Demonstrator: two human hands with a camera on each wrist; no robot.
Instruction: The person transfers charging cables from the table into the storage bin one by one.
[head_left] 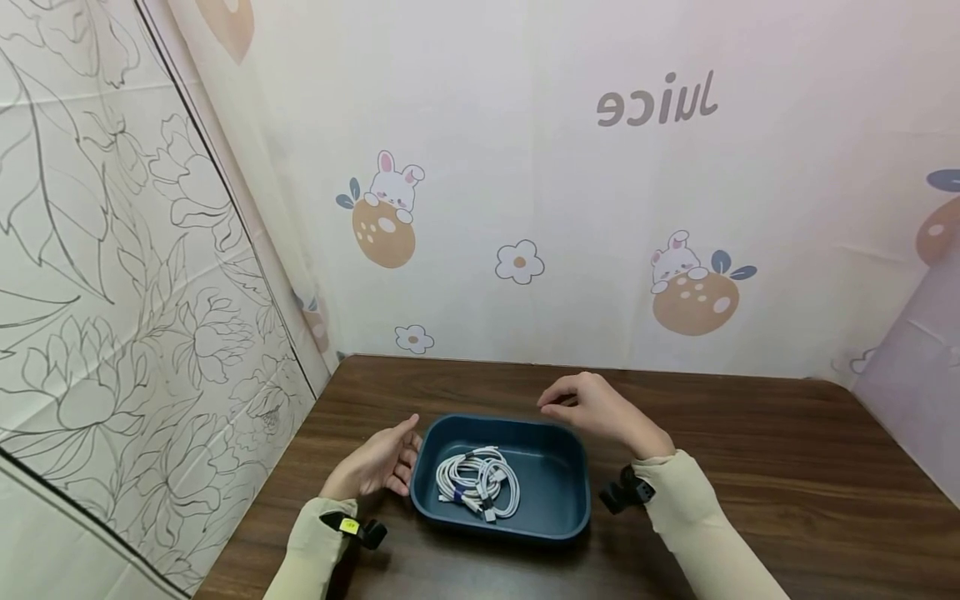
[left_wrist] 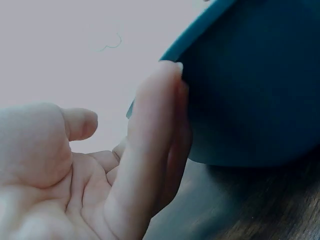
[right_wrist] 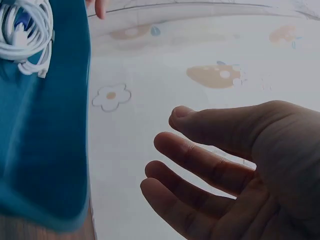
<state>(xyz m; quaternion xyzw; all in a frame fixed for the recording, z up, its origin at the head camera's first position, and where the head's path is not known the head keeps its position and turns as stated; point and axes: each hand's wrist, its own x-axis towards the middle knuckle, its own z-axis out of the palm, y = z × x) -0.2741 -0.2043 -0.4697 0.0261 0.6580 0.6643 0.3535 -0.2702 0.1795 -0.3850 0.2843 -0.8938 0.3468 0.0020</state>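
A dark blue rectangular bin point(head_left: 551, 500) stands on the wooden table, and coiled white cables point(head_left: 477, 482) lie in its left half. Beside the bin's left wall is my left hand point(head_left: 381, 460), thumb raised; in the left wrist view its fingertips are right at the bin's outer wall point(left_wrist: 250, 100). My right hand point(head_left: 596, 408) hovers off the bin's far right corner, holding nothing, its fingers loosely bent and apart from the thumb. The right wrist view shows the cables point(right_wrist: 27, 35) bundled in loops, with a dark blue tie around them.
The dark brown wooden table point(head_left: 750, 467) runs to a back curtain point(head_left: 465, 333) printed with rabbits, fruit and flowers. On the left hangs another curtain point(head_left: 135, 333) with line-drawn flowers. Each wrist carries a small black camera on a strap.
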